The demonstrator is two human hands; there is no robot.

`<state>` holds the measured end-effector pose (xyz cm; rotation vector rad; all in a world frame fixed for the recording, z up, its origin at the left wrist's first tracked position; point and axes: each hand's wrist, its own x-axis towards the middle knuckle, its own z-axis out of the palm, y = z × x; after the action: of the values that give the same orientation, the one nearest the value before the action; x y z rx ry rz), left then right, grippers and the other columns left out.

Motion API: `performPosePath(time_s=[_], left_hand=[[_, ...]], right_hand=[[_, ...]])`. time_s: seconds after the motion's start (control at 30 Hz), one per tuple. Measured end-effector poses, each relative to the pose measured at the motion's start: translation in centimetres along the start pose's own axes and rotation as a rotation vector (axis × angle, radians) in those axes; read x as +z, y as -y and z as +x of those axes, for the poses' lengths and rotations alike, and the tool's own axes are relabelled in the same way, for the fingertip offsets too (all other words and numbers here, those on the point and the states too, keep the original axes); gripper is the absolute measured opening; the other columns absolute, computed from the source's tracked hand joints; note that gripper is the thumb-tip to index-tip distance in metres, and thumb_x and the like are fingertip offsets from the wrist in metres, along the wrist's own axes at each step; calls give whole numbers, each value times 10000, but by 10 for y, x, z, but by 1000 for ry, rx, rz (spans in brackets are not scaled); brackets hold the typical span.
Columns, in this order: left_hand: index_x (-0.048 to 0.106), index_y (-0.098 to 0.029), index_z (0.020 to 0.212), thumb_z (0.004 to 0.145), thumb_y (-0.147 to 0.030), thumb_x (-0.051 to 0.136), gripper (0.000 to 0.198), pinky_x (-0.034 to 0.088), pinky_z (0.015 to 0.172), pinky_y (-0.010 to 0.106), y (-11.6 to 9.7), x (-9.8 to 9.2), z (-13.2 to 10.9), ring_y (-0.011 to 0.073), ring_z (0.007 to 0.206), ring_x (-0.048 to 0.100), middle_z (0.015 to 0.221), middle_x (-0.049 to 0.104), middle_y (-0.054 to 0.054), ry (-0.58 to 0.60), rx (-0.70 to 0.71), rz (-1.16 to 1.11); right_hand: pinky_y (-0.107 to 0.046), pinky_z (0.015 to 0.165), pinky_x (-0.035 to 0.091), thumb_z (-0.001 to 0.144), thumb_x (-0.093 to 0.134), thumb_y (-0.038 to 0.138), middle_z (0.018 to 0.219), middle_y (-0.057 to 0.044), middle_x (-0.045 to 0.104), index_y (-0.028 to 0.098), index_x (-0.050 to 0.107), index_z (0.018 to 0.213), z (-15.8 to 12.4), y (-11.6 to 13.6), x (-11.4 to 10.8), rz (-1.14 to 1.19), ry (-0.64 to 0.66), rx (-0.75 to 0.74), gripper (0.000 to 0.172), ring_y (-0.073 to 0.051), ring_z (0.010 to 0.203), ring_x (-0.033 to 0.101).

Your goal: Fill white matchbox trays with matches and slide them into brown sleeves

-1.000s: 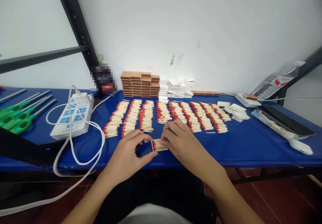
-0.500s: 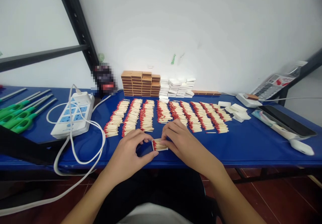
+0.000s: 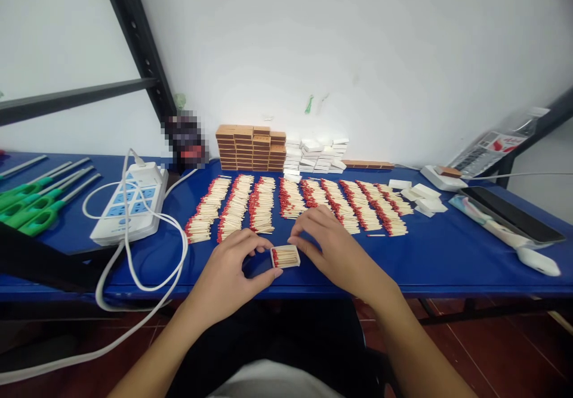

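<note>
A small white matchbox tray (image 3: 293,264) lies on the blue table near its front edge, filled with red-headed matches (image 3: 285,256). My left hand (image 3: 237,264) is at its left end, index fingertip at the far corner and thumb at the near corner, gripping it lightly. Just off the tray's upper right edge is my right hand (image 3: 320,237), fingers bent, thumb apart from them and nothing visible between. Beyond both hands, several rows of loose matches (image 3: 235,207) spread across the table, heads mostly to the left.
Stacked brown matchbox sleeves (image 3: 250,150) and white trays (image 3: 316,156) stand against the wall. More trays (image 3: 423,195) lie loose at right, near a phone (image 3: 510,213) and plastic bottle (image 3: 499,144). A power strip (image 3: 129,204) with looping cables and green-handled scissors (image 3: 40,207) occupy the left.
My right hand has lifted off the matches and moved slightly up and right, uncovering the tray's right end. My left hand has stayed at the tray.
</note>
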<state>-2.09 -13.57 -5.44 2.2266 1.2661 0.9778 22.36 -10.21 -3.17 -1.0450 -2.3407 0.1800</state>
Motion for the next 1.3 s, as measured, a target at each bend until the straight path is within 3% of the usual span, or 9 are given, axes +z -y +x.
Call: performPosePath(time_s=[0.1, 0.2, 0.53, 0.87, 1.1, 1.3], left_hand=[[745, -267, 1083, 911, -313, 840, 202, 540, 884, 357, 0, 0, 0, 223, 975, 684, 1044, 722, 28, 3, -5, 6], [744, -267, 1081, 914, -315, 837, 197, 539, 892, 357, 0, 0, 1, 220, 980, 684, 1045, 718, 26, -1, -6, 5], [745, -274, 1099, 916, -316, 834, 208, 540, 892, 355, 0, 0, 0, 215, 972, 681, 1039, 714, 20, -8, 3, 3], [744, -272, 1086, 913, -313, 836, 200, 536, 890, 352, 0, 1, 1, 216, 969, 682, 1030, 713, 19, -5, -1, 10], [744, -271, 1098, 916, -320, 834, 209, 532, 890, 358, 0, 0, 1, 214, 970, 674, 1033, 708, 20, 2, -4, 7], [742, -274, 1100, 918, -323, 835, 210, 529, 887, 348, 0, 0, 1, 204, 968, 669, 1035, 704, 11, -2, -2, 2]], right_hand=[[-488, 959, 508, 1096, 529, 210, 1114, -118, 706, 225, 708, 1152, 1, -16, 6, -145, -81, 43, 188, -307, 1087, 586], [-495, 958, 502, 1079, 537, 183, 1162, -139, 695, 208, 720, 1226, 1, -27, 13, -250, -64, 65, 236, -324, 1114, 566], [-492, 971, 505, 1078, 528, 176, 1187, -138, 690, 216, 725, 1260, 1, -29, 19, -260, -54, 61, 271, -316, 1131, 549], [-503, 1024, 493, 1059, 569, 149, 1186, -138, 683, 195, 722, 1213, 3, -27, 20, -238, -63, 62, 221, -319, 1142, 539], [-458, 947, 493, 1073, 593, 199, 1085, -115, 685, 205, 694, 998, 4, -26, 18, -218, -71, 56, 127, -295, 1061, 547], [-446, 920, 487, 1063, 639, 224, 1037, -110, 681, 191, 657, 954, 4, -32, 22, -246, -60, 46, 116, -294, 1022, 546]])
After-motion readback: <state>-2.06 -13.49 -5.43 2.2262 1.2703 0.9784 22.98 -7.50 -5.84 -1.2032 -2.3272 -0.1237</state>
